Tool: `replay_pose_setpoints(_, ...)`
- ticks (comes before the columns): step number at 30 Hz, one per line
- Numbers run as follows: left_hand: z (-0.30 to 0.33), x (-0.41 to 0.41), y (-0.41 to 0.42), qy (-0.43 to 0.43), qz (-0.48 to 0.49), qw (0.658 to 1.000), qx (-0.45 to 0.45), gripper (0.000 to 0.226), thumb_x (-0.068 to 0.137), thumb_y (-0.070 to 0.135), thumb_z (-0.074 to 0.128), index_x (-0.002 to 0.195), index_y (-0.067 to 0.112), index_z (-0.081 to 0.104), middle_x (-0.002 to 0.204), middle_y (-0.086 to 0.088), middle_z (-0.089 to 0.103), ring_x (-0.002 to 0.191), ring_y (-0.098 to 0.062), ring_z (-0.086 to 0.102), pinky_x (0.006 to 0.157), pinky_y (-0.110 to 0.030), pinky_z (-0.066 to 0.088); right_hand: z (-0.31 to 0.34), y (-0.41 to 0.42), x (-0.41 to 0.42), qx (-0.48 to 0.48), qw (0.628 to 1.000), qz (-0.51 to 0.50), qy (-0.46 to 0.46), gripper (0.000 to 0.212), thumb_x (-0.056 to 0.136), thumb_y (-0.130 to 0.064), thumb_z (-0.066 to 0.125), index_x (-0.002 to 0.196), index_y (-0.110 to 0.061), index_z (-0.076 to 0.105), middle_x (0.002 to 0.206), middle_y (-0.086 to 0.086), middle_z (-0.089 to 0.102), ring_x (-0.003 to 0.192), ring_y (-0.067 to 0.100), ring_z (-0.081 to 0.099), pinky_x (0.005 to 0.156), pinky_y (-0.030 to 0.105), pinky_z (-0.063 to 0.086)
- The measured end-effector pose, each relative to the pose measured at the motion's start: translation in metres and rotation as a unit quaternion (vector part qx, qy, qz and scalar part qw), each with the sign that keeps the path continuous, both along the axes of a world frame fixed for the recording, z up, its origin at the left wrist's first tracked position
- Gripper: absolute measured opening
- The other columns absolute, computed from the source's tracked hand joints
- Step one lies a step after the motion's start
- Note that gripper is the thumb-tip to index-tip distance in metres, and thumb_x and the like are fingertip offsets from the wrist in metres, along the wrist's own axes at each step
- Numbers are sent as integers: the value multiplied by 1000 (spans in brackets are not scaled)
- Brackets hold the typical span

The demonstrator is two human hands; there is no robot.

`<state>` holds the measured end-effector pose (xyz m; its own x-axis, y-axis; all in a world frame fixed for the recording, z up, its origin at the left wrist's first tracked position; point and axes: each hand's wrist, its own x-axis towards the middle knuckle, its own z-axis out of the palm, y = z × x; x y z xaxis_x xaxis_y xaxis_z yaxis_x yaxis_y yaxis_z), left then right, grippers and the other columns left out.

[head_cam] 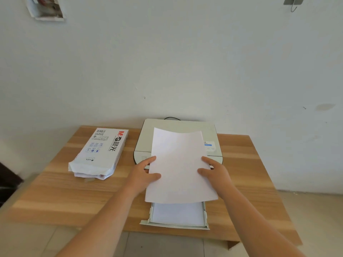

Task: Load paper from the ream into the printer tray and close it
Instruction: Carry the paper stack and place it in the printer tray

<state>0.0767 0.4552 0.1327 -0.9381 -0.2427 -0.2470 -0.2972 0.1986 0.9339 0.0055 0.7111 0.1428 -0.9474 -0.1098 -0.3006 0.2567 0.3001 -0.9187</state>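
A stack of white paper (179, 164) is held above the printer (176, 127), gripped at its left edge by my left hand (143, 172) and at its right edge by my right hand (213, 169). The sheets tilt up toward the wall and hide most of the printer's top. Below them the printer tray (146, 222) is pulled out toward me, with white paper lying flat inside. The opened ream (101, 151), a white wrapper with red and black print, lies on the table to the left of the printer, its torn end facing me.
The wooden table (55, 191) stands against a white wall. A black cable (171, 118) loops behind the printer. The tray's front reaches the table's near edge. Tiled floor shows below. A metal hook (293, 4) hangs on the wall at top right.
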Motion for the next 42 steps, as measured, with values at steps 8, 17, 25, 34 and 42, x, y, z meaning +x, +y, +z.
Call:
replay_pose_setpoints(8, -11, 9, -7, -33, -24, 999, 10, 67, 78, 15, 78, 135, 33, 48, 115, 7, 59, 96, -9, 61, 65, -18, 52, -14, -2, 14, -7, 999, -19, -42, 53, 83, -12, 71, 132, -26, 56, 113, 1, 60, 92, 19, 63, 71, 28, 50)
replay_pose_setpoints(17, -38, 33, 1, -77, -32, 994, 65, 69, 78, 8, 77, 137, 26, 47, 113, 11, 60, 99, -9, 62, 72, -25, 55, -40, 10, 47, -28, 995, -41, -90, 53, 84, -7, 69, 132, -24, 55, 101, -6, 63, 86, 19, 67, 69, 31, 54)
replay_pose_setpoints(25, -62, 51, 13, -113, -35, 989, 84, 69, 77, 5, 77, 136, 26, 49, 113, 8, 61, 99, -12, 62, 69, -24, 55, -66, 23, 64, -43, 989, -49, -132, 53, 82, -3, 69, 131, -20, 55, 106, -1, 65, 86, 23, 69, 68, 34, 56)
replay_pose_setpoints(34, -89, 61, 10, -159, -66, 983, 58, 74, 69, 17, 85, 133, 32, 52, 127, -1, 56, 112, -19, 57, 92, -37, 53, -92, 32, 74, -18, 985, -39, -170, 56, 81, -5, 70, 133, -20, 53, 116, 2, 62, 92, 25, 67, 75, 37, 56)
replay_pose_setpoints(42, -109, 69, 12, -207, -64, 975, 53, 74, 70, 14, 84, 135, 27, 51, 130, -2, 53, 120, -20, 52, 100, -36, 47, -113, 35, 76, -12, 976, -25, -217, 57, 81, -4, 71, 133, -18, 53, 109, -1, 62, 91, 26, 68, 70, 36, 57)
